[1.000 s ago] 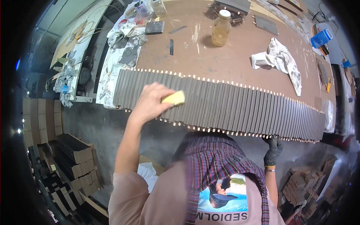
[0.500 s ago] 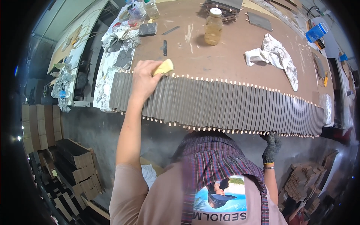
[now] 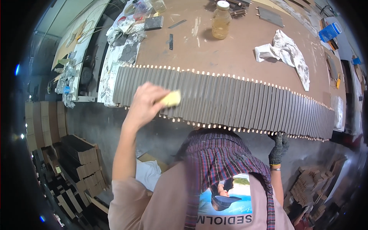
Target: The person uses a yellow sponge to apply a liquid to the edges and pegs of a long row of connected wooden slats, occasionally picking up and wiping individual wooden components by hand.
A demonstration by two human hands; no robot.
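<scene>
A long row of narrow grey slats (image 3: 226, 99), with pale peg-like ends sticking out on both sides, lies side by side along the near edge of the brown table (image 3: 234, 57). Over the left part of that row, my bare left hand (image 3: 145, 100) pinches a yellow sponge (image 3: 171, 98), slightly blurred by motion. My right hand (image 3: 279, 147), in a dark grey knit glove, is at the row's near edge toward the right. Its fingertips are partly hidden by the slat ends, so their grip is unclear.
A lidded glass jar of yellowish liquid (image 3: 221, 23) stands beyond the row. A crumpled white cloth (image 3: 285, 53) lies to the right of it. Farther left are a dark block (image 3: 153, 23) and a flat dark strip (image 3: 171, 42). Stacked boards (image 3: 82, 165) stand low on the left.
My left hand has drawn the sponge from the row's far edge toward me, across the slats. The gloved right hand stays at the near edge.
</scene>
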